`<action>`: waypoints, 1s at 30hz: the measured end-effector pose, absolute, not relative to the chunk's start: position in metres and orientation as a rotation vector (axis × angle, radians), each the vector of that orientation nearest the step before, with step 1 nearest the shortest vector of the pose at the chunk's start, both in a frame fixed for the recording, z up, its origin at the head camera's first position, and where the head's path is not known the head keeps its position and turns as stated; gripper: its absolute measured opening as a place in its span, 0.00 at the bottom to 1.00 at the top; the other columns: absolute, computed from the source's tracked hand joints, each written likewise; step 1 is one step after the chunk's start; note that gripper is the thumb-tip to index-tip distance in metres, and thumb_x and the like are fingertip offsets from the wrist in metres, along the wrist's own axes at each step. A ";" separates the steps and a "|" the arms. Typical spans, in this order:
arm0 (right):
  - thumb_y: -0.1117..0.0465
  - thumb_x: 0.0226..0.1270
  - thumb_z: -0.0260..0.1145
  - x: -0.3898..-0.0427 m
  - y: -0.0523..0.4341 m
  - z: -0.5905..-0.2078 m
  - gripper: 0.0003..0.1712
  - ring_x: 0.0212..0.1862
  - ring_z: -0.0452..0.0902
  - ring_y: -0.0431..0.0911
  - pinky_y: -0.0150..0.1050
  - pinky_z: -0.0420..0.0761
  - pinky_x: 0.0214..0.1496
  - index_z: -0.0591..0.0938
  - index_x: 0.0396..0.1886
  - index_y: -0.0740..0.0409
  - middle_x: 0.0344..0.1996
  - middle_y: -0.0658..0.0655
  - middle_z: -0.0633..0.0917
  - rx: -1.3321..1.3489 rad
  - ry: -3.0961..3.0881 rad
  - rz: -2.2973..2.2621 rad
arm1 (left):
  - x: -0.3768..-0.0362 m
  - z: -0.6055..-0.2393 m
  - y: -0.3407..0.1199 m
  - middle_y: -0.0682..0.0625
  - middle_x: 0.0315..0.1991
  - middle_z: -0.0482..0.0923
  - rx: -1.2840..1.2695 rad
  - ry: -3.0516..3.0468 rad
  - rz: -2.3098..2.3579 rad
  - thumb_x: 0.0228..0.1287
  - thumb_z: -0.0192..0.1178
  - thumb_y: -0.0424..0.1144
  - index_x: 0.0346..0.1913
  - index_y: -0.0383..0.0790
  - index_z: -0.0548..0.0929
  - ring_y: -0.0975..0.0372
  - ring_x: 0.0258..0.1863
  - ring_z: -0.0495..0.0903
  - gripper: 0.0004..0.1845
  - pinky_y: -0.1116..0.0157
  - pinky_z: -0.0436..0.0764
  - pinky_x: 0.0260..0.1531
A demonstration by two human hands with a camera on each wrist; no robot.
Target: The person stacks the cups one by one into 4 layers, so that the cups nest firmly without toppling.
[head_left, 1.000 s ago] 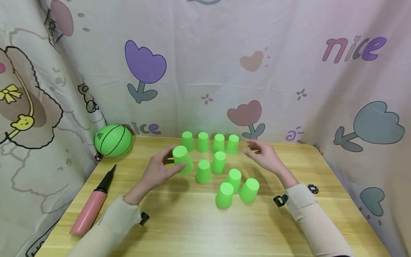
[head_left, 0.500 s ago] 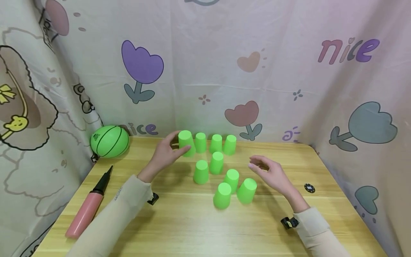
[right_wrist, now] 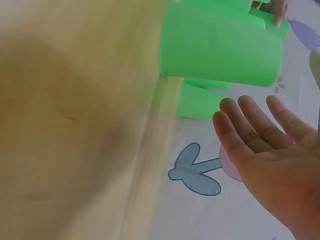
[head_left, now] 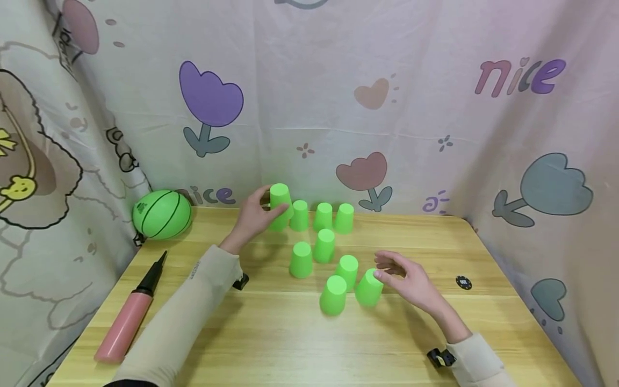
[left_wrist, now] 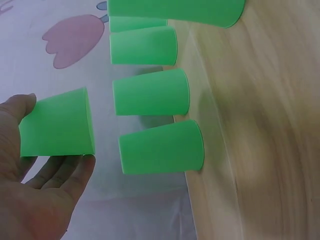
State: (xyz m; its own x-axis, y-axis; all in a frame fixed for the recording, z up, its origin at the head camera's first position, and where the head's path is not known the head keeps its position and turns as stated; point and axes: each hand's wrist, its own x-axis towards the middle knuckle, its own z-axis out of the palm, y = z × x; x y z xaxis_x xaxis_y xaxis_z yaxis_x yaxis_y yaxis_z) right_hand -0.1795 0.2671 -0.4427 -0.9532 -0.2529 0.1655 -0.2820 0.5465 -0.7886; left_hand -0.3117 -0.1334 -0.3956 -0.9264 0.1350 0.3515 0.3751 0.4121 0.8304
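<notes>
Several bright green cups stand upside down on the wooden table (head_left: 271,344). My left hand (head_left: 267,204) grips one green cup (head_left: 280,194) in the air, just above the leftmost cup (head_left: 278,223) of the back row. In the left wrist view this held cup (left_wrist: 57,130) hangs beside the row's cups (left_wrist: 160,147), apart from them. My right hand (head_left: 382,267) is open, its fingertips at the top of the front right cup (head_left: 368,289). The right wrist view shows the flat palm (right_wrist: 270,155) next to that cup (right_wrist: 220,50).
A green ball (head_left: 162,213) sits at the back left corner. A pink pump (head_left: 128,317) lies along the left edge. A small black disc (head_left: 463,282) lies to the right. Patterned curtains (head_left: 435,134) close in the table on three sides.
My left hand has carried its cup up and back, from beside the middle cups to above the back row's left end. My right hand has come forward to the front right cup.
</notes>
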 end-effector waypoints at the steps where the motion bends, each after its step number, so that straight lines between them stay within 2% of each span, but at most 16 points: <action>1: 0.50 0.74 0.72 -0.178 0.267 -0.444 0.32 0.58 0.86 0.51 0.38 0.86 0.62 0.77 0.71 0.56 0.61 0.63 0.86 0.471 -2.733 1.410 | -0.314 -0.396 -0.133 0.33 0.61 0.82 -0.443 -2.443 -1.518 0.68 0.74 0.43 0.74 0.36 0.72 0.42 0.60 0.83 0.36 0.46 0.85 0.63; 7: 0.49 0.68 0.77 -0.172 0.267 -0.454 0.39 0.58 0.85 0.51 0.44 0.86 0.63 0.75 0.73 0.59 0.62 0.60 0.85 0.434 -2.745 1.443 | -0.326 -0.400 -0.131 0.33 0.62 0.82 -0.386 -2.481 -1.472 0.68 0.73 0.45 0.74 0.37 0.72 0.42 0.60 0.83 0.36 0.46 0.84 0.63; 12: 0.50 0.62 0.81 -0.169 0.265 -0.463 0.42 0.58 0.86 0.52 0.47 0.86 0.64 0.75 0.73 0.58 0.63 0.61 0.85 0.443 -2.764 1.499 | -0.337 -0.402 -0.129 0.32 0.63 0.82 -0.341 -2.499 -1.471 0.68 0.73 0.45 0.75 0.36 0.71 0.41 0.61 0.83 0.37 0.44 0.82 0.65; 23: 0.51 0.61 0.81 -0.169 0.264 -0.465 0.38 0.56 0.87 0.52 0.47 0.87 0.62 0.79 0.69 0.55 0.57 0.57 0.88 0.514 -2.781 1.482 | -0.352 -0.398 -0.127 0.34 0.63 0.81 -0.322 -2.529 -1.499 0.70 0.72 0.46 0.76 0.37 0.70 0.42 0.63 0.80 0.37 0.45 0.80 0.67; 30: 0.51 0.61 0.81 -0.169 0.265 -0.466 0.38 0.55 0.87 0.52 0.47 0.88 0.61 0.79 0.69 0.55 0.55 0.56 0.88 0.546 -2.807 1.447 | -0.356 -0.396 -0.122 0.33 0.67 0.78 -0.335 -2.554 -1.511 0.71 0.71 0.46 0.77 0.36 0.68 0.42 0.65 0.79 0.38 0.45 0.79 0.69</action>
